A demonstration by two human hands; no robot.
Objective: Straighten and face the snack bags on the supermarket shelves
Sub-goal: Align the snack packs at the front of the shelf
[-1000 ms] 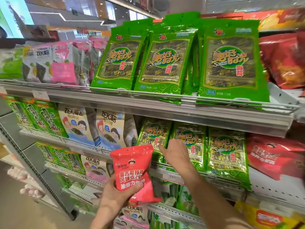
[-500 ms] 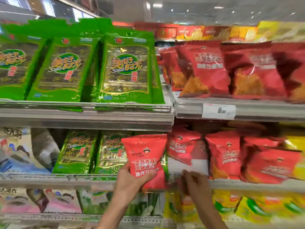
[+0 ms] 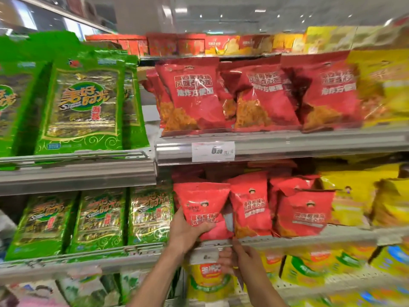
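My left hand (image 3: 186,231) grips a red snack bag (image 3: 204,209) by its lower left corner. The bag stands upright at the left end of a row of red bags (image 3: 250,207) on the middle shelf (image 3: 287,239). My right hand (image 3: 241,260) is just below the shelf's front rail, fingers pointing up at the gap beside the held bag; its grip is blurred. More red bags (image 3: 194,96) fill the shelf above.
Green seaweed packs (image 3: 84,107) line the left bay on two shelves (image 3: 77,171). Yellow bags (image 3: 354,202) stand to the right of the red ones. A price tag (image 3: 213,151) hangs on the upper rail. Yellow packs (image 3: 210,282) sit on the shelf below.
The view swung right from the seaweed bay to the red bags. My left hand carried the red bag right and up onto the middle shelf; my right hand moved under the rail.
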